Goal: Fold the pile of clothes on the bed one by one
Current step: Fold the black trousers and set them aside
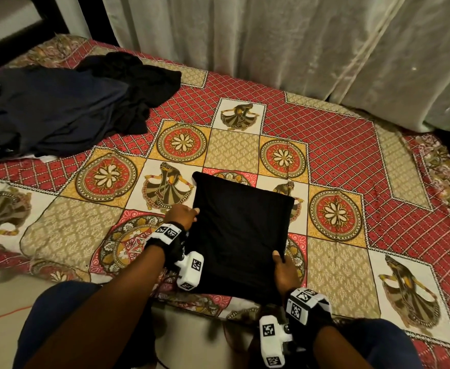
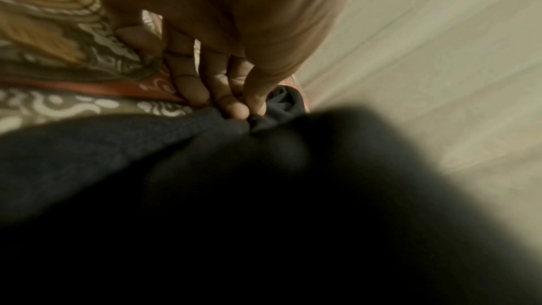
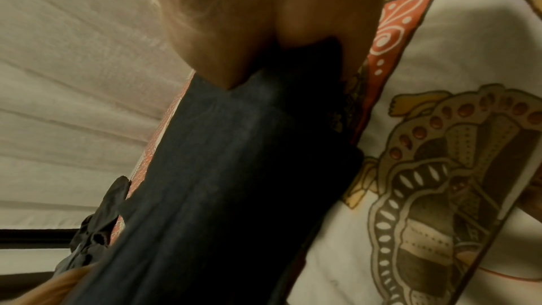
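Fingers [image 2: 231, 101] of left hand [image 1: 181, 215] curl and pinch left edge of black garment [image 1: 241, 230]; right hand [image 1: 285, 267] grips its near right edge, thumb on top. Garment already compact rectangle on bedspread [image 1: 338, 161], seems almost finished. Pile of dark clothes [image 1: 66, 107] at far left waits unfolded.

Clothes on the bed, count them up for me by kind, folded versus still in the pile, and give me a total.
Folded black garment, held by left hand and right hand: 1
Unfolded dark garments in the pile, as far as can be told: 2
Total: 3
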